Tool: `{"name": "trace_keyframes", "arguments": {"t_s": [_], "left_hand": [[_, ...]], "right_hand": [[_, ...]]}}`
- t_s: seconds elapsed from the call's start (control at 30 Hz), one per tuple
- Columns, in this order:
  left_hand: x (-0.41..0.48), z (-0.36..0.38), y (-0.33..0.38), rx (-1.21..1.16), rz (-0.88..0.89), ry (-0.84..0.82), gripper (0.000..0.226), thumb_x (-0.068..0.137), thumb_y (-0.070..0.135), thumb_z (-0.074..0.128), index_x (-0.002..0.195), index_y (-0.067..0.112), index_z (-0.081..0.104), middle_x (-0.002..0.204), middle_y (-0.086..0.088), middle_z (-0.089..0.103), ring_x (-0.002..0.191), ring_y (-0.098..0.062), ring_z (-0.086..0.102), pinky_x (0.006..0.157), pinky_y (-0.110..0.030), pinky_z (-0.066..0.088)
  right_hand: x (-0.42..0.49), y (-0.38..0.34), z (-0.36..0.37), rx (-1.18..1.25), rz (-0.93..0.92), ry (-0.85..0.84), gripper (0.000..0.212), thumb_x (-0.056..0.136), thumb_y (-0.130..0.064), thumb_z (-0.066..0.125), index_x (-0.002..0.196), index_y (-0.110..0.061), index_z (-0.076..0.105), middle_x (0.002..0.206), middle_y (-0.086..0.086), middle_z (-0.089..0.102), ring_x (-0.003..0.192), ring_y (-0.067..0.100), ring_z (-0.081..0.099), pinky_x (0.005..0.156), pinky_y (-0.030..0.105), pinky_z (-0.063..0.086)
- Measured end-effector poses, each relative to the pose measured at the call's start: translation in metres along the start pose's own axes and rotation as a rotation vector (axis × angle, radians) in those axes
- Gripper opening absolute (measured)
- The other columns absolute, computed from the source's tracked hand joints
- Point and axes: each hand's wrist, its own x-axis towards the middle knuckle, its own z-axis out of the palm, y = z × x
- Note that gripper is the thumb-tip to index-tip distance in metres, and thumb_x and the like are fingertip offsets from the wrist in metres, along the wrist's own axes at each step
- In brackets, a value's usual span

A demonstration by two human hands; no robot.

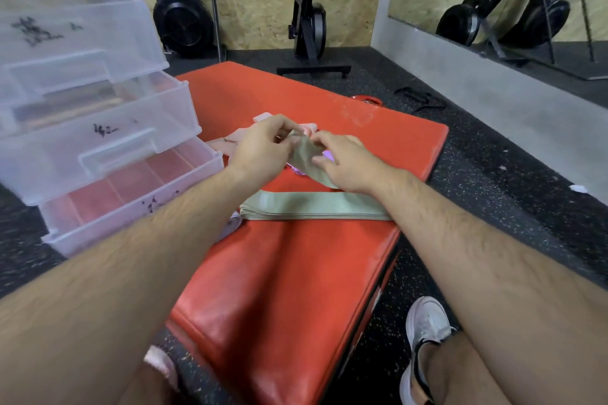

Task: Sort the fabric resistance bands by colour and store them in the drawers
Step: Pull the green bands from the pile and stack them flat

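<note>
Pinching a green band (305,152), left hand (260,151) and right hand (345,162) largely hide a purple band (296,170).

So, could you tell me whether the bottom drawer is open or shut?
Open: the bottom drawer juts out past the drawer above, its front part uncovered beside the red mat.

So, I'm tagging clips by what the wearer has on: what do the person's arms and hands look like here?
The left forearm and right forearm are bare and hairy, with no sleeves in view. The left hand and right hand are ungloved; no watch, wristband or ring shows on either.
</note>
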Motion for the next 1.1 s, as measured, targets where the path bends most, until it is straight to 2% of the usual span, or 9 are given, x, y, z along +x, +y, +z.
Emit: {"name": "trace_keyframes", "arguments": {"t_s": [0.13,0.23,0.3,0.43,0.57,0.67,0.83,1.0,1.1], "left_hand": [[0.0,-0.024,-0.006,-0.074,0.007,0.13,0.012,0.09,0.012,0.063,0.094,0.02,0.071,0.087,0.005,0.07,0.079,-0.009,0.065,0.071,-0.023,0.053],[0.001,-0.038,-0.006,-0.155,-0.009,0.189,0.01,0.091,0.013,0.064,0.096,0.02,0.071,0.085,0.008,0.07,0.079,-0.004,0.064,0.071,-0.019,0.051],[0.001,-0.044,-0.007,-0.18,-0.013,0.189,0.009,0.092,0.014,0.065,0.096,0.02,0.07,0.083,0.009,0.069,0.075,0.001,0.062,0.069,-0.015,0.049],[0.0,-0.048,-0.009,-0.207,-0.034,0.184,0.008,0.093,0.019,0.065,0.098,0.021,0.07,0.089,-0.001,0.074,0.078,-0.007,0.066,0.07,-0.025,0.053],[0.0,-0.052,-0.011,-0.195,-0.102,0.215,0.006,0.092,0.023,0.065,0.096,0.027,0.067,0.089,0.002,0.073,0.078,-0.012,0.068,0.069,-0.034,0.057],[-0.003,-0.053,-0.015,-0.041,-0.189,0.165,0.012,0.089,0.03,0.069,0.101,0.03,0.066,0.092,0.001,0.071,0.08,-0.015,0.068,0.069,-0.034,0.057],[-0.017,-0.041,-0.032,0.343,-0.219,-0.044,0.007,0.083,0.017,0.068,0.09,0.018,0.068,0.08,-0.002,0.065,0.064,-0.017,0.056,0.059,-0.026,0.044],[-0.029,-0.029,-0.043,0.552,-0.194,-0.181,0.014,0.081,0.014,0.065,0.094,0.019,0.066,0.091,-0.001,0.064,0.083,-0.02,0.058,0.071,-0.027,0.043],[-0.026,-0.029,-0.05,0.673,-0.134,-0.208,0.019,0.081,0.017,0.065,0.099,0.02,0.066,0.101,-0.005,0.064,0.101,-0.025,0.058,0.09,-0.032,0.046]], "right_hand": [[-0.006,0.021,-0.003,-0.12,0.098,-0.064,0.022,0.096,-0.037,0.059,0.108,-0.018,0.057,0.097,0.001,0.065,0.101,0.031,0.059,0.08,0.033,0.036],[-0.018,0.036,-0.012,-0.144,0.146,-0.095,0.017,0.099,-0.035,0.056,0.1,-0.018,0.054,0.091,-0.003,0.061,0.094,0.026,0.057,0.075,0.032,0.031],[-0.027,0.044,-0.016,-0.062,0.21,-0.083,0.018,0.1,-0.036,0.052,0.098,-0.018,0.053,0.092,-0.004,0.062,0.091,0.024,0.056,0.074,0.035,0.036],[-0.034,0.05,-0.033,0.101,0.275,0.077,0.024,0.1,-0.039,0.052,0.084,-0.021,0.053,0.079,-0.001,0.061,0.084,0.028,0.061,0.068,0.035,0.042],[-0.044,0.047,-0.057,0.271,0.283,0.162,0.022,0.092,-0.04,0.068,0.092,-0.02,0.06,0.071,-0.001,0.061,0.056,0.019,0.062,0.054,0.03,0.047],[-0.055,0.051,-0.065,0.219,0.315,0.133,0.028,0.083,-0.047,0.076,0.091,-0.023,0.064,0.071,-0.004,0.058,0.062,0.012,0.053,0.059,0.032,0.042],[-0.065,0.06,-0.049,0.093,0.355,-0.12,0.02,0.086,-0.042,0.073,0.09,-0.023,0.067,0.086,-0.004,0.066,0.078,0.015,0.06,0.067,0.03,0.046],[-0.066,0.063,-0.026,-0.009,0.316,-0.229,0.015,0.09,-0.036,0.07,0.093,-0.022,0.068,0.085,-0.01,0.062,0.083,0.015,0.058,0.061,0.025,0.038],[-0.063,0.064,-0.024,-0.101,0.296,-0.256,0.014,0.091,-0.042,0.067,0.09,-0.027,0.066,0.099,-0.007,0.064,0.099,0.018,0.056,0.082,0.033,0.046]]}}
